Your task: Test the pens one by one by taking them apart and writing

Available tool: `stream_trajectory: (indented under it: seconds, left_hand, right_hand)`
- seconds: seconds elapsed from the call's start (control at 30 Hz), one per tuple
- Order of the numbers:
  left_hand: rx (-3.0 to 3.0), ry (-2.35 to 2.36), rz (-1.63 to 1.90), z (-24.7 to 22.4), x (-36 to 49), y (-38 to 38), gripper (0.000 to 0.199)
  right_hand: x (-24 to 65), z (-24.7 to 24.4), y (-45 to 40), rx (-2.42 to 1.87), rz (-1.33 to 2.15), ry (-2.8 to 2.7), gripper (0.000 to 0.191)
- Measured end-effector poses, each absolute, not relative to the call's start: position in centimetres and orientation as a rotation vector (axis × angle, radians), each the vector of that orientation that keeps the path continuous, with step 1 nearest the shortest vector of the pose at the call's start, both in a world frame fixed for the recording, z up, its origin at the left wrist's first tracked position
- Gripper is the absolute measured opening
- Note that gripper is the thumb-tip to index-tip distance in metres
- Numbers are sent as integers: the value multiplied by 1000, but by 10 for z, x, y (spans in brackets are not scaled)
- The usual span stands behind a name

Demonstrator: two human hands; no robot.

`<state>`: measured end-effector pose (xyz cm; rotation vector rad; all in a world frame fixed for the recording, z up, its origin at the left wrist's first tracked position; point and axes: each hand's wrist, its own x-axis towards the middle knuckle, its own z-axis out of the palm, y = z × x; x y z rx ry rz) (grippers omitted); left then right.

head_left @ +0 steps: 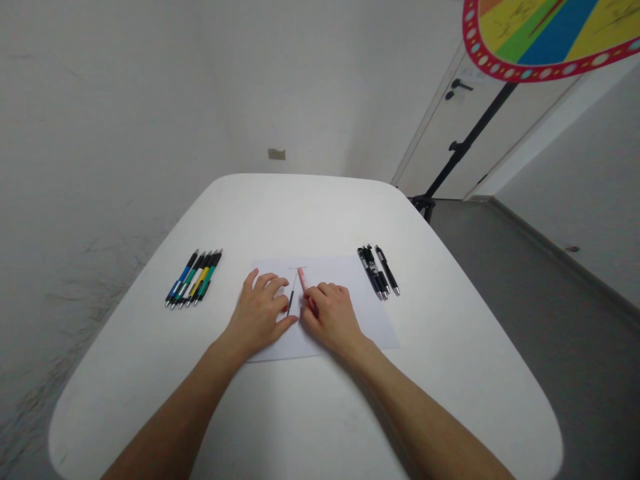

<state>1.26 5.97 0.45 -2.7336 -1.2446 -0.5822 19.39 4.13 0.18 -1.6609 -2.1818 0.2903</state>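
Note:
A white sheet of paper [373,327] lies on the table under both of my hands. On it rests a thin pen refill [291,298], dark along its lower part and pale toward the far end. My left hand [260,310] is spread beside the refill on its left, palm down, with the thumb near its lower end; whether it touches cannot be made out. Just right of the refill, my right hand [333,313] has its fingers closed around a pink pen barrel [302,277]. The barrel's far end sticks out past the fingers, and its near part is hidden by them.
A row of several coloured pens [195,279] lies at the left of the white table [300,213]. Several black pens [373,272] lie at the right, partly over the paper's edge. Beyond the table stand a wall and a colourful wheel [555,40] on a black stand.

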Motion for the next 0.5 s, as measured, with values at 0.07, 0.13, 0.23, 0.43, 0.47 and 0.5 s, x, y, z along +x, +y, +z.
stream_trajectory:
  seconds: [0.07,0.13,0.23,0.43,0.47,0.5]
  left_hand:
    - [-2743,-1272,-561,7,15,58,16]
    - [-2742,-1309,-532,9,16,57,15]
    - [-2724,-1338,-454,11,17,55,12]
    - [-2653,-1386,-321,19,22,50,15]
    - [-2645,-1403,-295,20,23,48,16]
    - [-2639,-1424,-268,21,24,47,17]
  right_hand:
    - [194,2,42,-1661,285,-2193,9]
    - [195,1,42,-1666,276,-2199,8]
    - [196,-1,43,-1684,246,-2197,9]
    - [196,-3,44,-1748,172,-2155,10]
    - [197,-2,44,-1764,169,-2144,10]
    - [197,-2,44,-1780,167,-2135,10]
